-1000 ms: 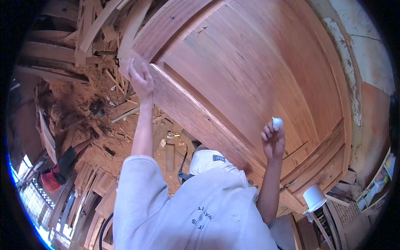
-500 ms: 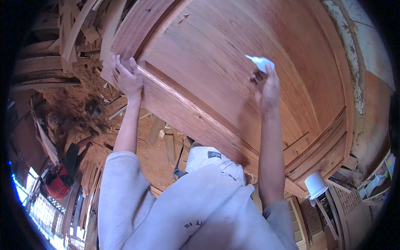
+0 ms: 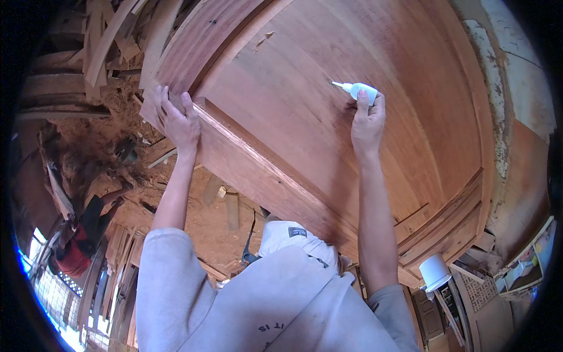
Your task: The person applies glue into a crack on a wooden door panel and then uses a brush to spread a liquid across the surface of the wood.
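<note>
A large reddish wooden panel with a raised frame (image 3: pixel 258 157) lies in front of me. My left hand (image 3: pixel 180 122) rests on the frame's near left corner, thumb on top and fingers spread over the outer edge. Over the panel's middle, my right hand (image 3: pixel 368 122) grips a small white squeeze bottle (image 3: pixel 362 92) between thumb and fingers. The bottle's thin nozzle points left, above the boards. Some fingers of the right hand are hidden behind the bottle. A small chipped patch (image 3: pixel 264 40) shows on the panel's far left part.
Scrap wood strips (image 3: pixel 108 44) are piled at the far left, above sawdust on the floor (image 3: pixel 82 138). Another person in red (image 3: pixel 75 252) is at the lower left. A white tub (image 3: pixel 434 272) stands by the panel's near right corner. Upright boards (image 3: pixel 120 267) lean at the left.
My right hand has moved slightly left and down with the bottle, whose nozzle is now turned more plainly leftward. My left hand stays on the frame corner. The view has shifted slightly.
</note>
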A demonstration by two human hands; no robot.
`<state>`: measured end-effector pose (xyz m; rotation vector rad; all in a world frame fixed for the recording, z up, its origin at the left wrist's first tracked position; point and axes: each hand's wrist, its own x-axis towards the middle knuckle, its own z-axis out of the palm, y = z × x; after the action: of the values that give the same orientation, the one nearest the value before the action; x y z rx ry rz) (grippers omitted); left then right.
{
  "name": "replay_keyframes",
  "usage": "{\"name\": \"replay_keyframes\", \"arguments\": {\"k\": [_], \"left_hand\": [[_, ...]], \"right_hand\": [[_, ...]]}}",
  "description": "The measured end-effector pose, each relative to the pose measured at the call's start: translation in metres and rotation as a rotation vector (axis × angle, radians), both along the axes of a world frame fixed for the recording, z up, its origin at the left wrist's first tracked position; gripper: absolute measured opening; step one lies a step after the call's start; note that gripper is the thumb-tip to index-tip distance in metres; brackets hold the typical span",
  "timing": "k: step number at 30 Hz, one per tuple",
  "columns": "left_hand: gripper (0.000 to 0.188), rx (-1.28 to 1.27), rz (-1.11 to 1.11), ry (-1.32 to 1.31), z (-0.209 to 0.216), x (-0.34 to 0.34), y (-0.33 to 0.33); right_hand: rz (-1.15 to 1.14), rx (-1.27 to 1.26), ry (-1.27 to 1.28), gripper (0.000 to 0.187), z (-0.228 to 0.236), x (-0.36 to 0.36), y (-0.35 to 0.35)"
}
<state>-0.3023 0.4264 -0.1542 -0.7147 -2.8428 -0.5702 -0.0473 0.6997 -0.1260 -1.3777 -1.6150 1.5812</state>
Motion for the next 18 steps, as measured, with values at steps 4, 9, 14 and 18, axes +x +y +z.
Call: {"name": "replay_keyframes", "arguments": {"k": [4,9,14,18], "left_hand": [[0.055,0.006,0.005,-0.006,0.002,-0.001,-0.001],[0.055,-0.004,0.004,-0.008,0.001,-0.003,-0.001],[0.055,0.008,0.018,-0.005,-0.001,-0.003,-0.002],[0.055,0.008,0.013,0.009,-0.002,-0.004,-0.002]], "right_hand": [[0.044,0.049,-0.064,0.025,-0.005,0.0,0.003],[0.009,-0.03,0.0,0.025,0.003,-0.006,0.0],[0.018,0.025,-0.044,0.024,-0.005,-0.002,0.0],[0.027,0.086,-0.056,0.023,-0.011,0.0,0.0]]}}
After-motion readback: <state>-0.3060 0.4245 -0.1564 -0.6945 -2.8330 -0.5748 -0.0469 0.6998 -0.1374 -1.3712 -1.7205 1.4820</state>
